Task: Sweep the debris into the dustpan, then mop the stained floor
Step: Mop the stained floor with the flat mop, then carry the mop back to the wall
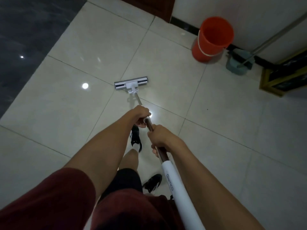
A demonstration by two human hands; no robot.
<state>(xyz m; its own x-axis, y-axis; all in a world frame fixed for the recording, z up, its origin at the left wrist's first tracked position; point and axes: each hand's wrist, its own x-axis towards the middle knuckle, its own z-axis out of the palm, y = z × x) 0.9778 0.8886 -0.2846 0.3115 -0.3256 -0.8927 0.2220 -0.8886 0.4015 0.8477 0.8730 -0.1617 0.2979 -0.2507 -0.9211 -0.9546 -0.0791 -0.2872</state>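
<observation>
An indoor tiled room or hallway is shown, likely a home or small premises. Glossy pale floor tiles are bordered by a dark marble strip. An orange bucket and a teal dustpan are set against a white wall with black skirting.

Glossy floor tiles; plastic bucket

An orange bucket stands upright well ahead of the fingers and to their right, just by the black skirting at the foot of a pale wall. Further right of the fingers, a gold-edged frame with a dark face lies near the same wall. Far ahead of the fingers shows part of a brown door. Far to their left runs a dark slab.
</observation>
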